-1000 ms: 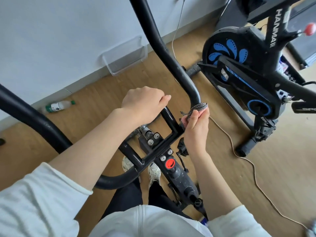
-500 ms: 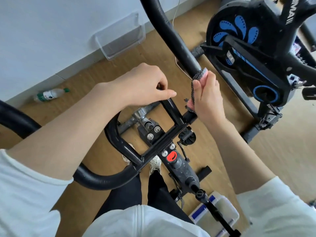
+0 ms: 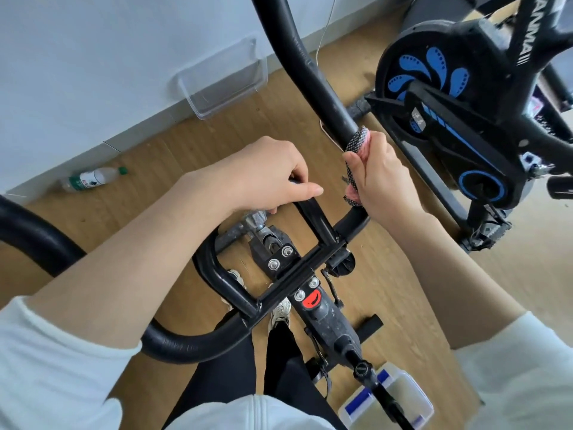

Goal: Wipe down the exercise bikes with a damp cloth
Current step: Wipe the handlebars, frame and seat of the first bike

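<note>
I stand over a black exercise bike whose handlebar frame (image 3: 297,268) fills the middle of the view. My right hand (image 3: 384,178) wraps a pink cloth with black-and-white mesh (image 3: 355,150) around the right foam-covered handlebar (image 3: 313,72), at the lower end of the grip. My left hand (image 3: 269,178) grips the top of the small inner loop of the handlebar, fingers curled over the bar. A second black and blue exercise bike (image 3: 459,97) stands to the right.
A clear plastic tray (image 3: 223,79) leans against the white wall. A plastic bottle (image 3: 93,178) lies on the wooden floor at left. A plastic box with blue stripes (image 3: 400,395) sits on the floor below the bike. A thin cord (image 3: 325,29) hangs by the wall.
My right hand has slid the cloth up the right handlebar, from the junction onto the foam grip. My left hand stays on the inner loop. The view has shifted closer.
</note>
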